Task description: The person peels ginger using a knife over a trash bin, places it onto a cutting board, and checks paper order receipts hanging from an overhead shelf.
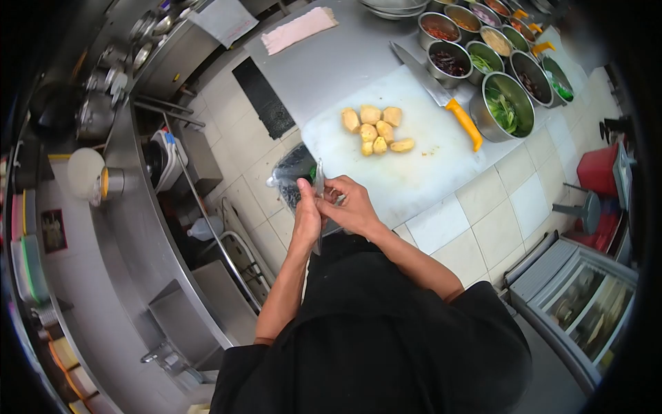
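Observation:
My left hand [307, 217] is closed, thumb up, on a thin shiny blade-like object [319, 174] seen nearly edge-on. Against it, the bent fingers of my right hand [350, 205] are pinched together; whatever sits between them is hidden. Both hands meet just off the left edge of a white cutting board [414, 183]. Below them is a bin lined with a clear plastic bag [295, 169], with something green inside. Several peeled yellowish chunks [369, 113] are grouped on the board. A large knife [422, 76] with a yellow handle lies across its far right side.
Metal pots of cut ingredients crowd the right of the table, a pot of green leaves [507, 114] nearest. A pink cloth [299, 30] lies on the steel tabletop at the back. On the left runs a steel counter [148, 221] with a sink. A glass-topped cabinet [586, 303] stands right.

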